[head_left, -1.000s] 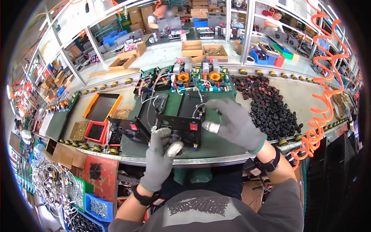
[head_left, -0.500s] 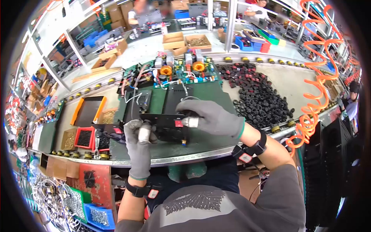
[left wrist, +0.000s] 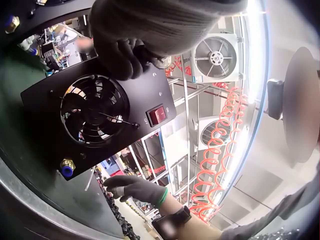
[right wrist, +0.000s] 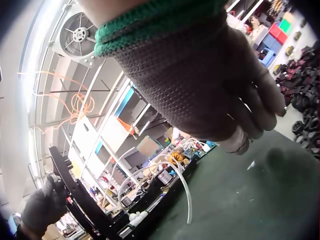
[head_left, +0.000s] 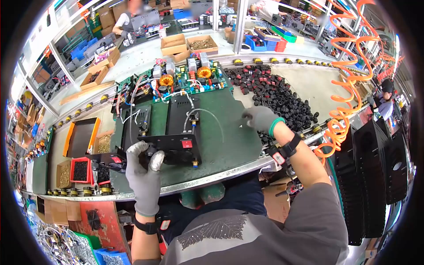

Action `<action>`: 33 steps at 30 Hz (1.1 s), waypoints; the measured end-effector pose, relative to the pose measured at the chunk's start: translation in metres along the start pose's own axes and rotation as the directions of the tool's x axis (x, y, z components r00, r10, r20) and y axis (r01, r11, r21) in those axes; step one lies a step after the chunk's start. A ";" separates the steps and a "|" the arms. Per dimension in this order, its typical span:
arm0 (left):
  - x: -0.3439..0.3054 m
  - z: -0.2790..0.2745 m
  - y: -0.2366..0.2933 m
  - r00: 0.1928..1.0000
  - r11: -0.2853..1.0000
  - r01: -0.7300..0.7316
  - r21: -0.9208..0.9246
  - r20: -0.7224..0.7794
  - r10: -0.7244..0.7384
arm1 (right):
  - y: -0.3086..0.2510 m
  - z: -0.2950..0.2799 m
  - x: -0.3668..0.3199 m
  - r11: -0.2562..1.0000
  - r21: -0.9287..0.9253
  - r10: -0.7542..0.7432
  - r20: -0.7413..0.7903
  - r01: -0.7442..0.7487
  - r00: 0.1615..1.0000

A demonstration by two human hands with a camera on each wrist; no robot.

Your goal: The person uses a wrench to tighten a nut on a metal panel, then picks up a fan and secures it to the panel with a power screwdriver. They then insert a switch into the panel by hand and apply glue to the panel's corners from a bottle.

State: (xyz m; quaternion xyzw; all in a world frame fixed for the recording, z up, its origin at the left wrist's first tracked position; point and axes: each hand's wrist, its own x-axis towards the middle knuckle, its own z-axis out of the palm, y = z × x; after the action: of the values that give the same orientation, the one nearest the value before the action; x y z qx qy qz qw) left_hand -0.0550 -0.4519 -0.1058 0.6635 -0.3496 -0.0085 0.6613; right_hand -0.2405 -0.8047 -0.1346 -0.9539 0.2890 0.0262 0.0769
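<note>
My gloved left hand [head_left: 145, 185] is at the left end of a black metal panel [head_left: 174, 152], its thumb and fingers curled round a small black round part [head_left: 151, 151]. The fingers mostly hide that part in the left wrist view. The panel stands upright on the green board [head_left: 229, 145], with a red switch [left wrist: 157, 116], a fan [left wrist: 95, 107] and a brass fitting [left wrist: 67, 167] with a blue end. To the right, my gloved right hand [head_left: 263, 120] hovers at the near edge of a pile of black parts [head_left: 282, 101], fingers loosely bent, nothing visible in them.
Circuit boards [head_left: 183, 81] with copper coils lie behind the panel, and a clear tube [head_left: 216, 118] arches over the board. At left are a red bin [head_left: 91, 170] and an orange-edged tray [head_left: 68, 141]. An orange coiled hose [head_left: 349, 84] hangs at right.
My right hand has left the panel's right side and moved right to the black pile. My left hand stays at the panel's left end. The head view has swung to the right.
</note>
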 end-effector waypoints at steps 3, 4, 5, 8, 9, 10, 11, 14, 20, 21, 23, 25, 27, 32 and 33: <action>0.000 0.002 0.003 0.999 0.995 0.036 -0.088 0.007 -0.036 | 0.044 -0.002 0.016 0.969 0.110 0.232 -0.103 -0.221 0.967; -0.001 0.000 -0.002 0.999 0.993 0.054 -0.102 0.003 -0.054 | 0.055 -0.004 0.017 0.961 0.064 0.274 -0.068 -0.270 0.959; -0.003 0.001 -0.001 0.999 0.993 0.049 -0.104 0.008 -0.048 | 0.062 -0.008 0.019 0.951 0.015 0.310 -0.041 -0.310 0.950; -0.004 -0.005 0.001 0.999 0.999 0.040 -0.026 0.018 -0.039 | 0.043 -0.006 0.015 0.900 0.435 0.059 -0.193 0.031 0.979; -0.005 -0.006 0.001 0.999 0.999 0.037 -0.013 0.021 -0.037 | 0.030 -0.006 0.020 0.887 0.452 -0.007 -0.184 0.091 0.983; -0.006 -0.006 0.002 0.997 0.995 0.075 -0.061 0.009 -0.075 | 0.014 -0.009 0.023 0.894 0.413 -0.097 -0.200 0.173 0.975; -0.006 -0.006 0.002 0.993 0.988 0.114 -0.108 0.004 -0.114 | -0.002 -0.013 0.025 0.892 0.375 -0.181 -0.213 0.252 0.960; -0.006 -0.001 0.009 0.991 0.991 0.131 -0.029 -0.001 -0.131 | -0.034 -0.012 0.041 0.865 0.350 -0.312 -0.189 0.360 0.931; -0.008 0.005 0.019 0.980 0.975 0.198 0.106 -0.008 -0.198 | -0.049 -0.016 0.061 0.888 0.323 -0.303 -0.126 0.327 0.945; -0.008 0.009 0.021 0.978 0.970 0.207 0.124 -0.003 -0.208 | -0.049 -0.018 0.061 0.872 0.316 -0.351 -0.131 0.375 0.927; -0.007 0.012 0.025 0.973 0.960 0.229 0.162 -0.054 -0.223 | -0.042 -0.026 0.062 0.889 0.261 -0.366 -0.090 0.377 0.926; -0.006 0.014 0.024 0.974 0.965 0.224 0.133 -0.049 -0.220 | -0.014 -0.024 0.076 0.909 0.225 -0.331 -0.126 0.352 0.935; -0.006 0.008 0.020 0.996 0.953 0.084 0.290 -0.037 -0.076 | 0.025 -0.038 0.081 0.969 0.196 -0.143 -0.047 0.149 0.989; -0.011 -0.010 0.001 0.997 0.945 -0.080 0.317 0.016 0.079 | 0.117 -0.007 0.083 0.998 0.050 0.044 0.074 -0.047 0.996; -0.013 -0.010 0.000 0.997 0.946 -0.081 0.314 0.011 0.082 | 0.125 0.007 0.083 0.995 0.099 0.021 0.118 -0.033 0.993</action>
State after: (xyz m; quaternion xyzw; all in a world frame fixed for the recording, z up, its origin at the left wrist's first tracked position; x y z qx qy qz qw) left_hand -0.0596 -0.4369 -0.1104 0.7454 -0.3730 0.0752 0.5474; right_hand -0.2414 -0.9517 -0.1659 -0.9416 0.2977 0.0685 0.1415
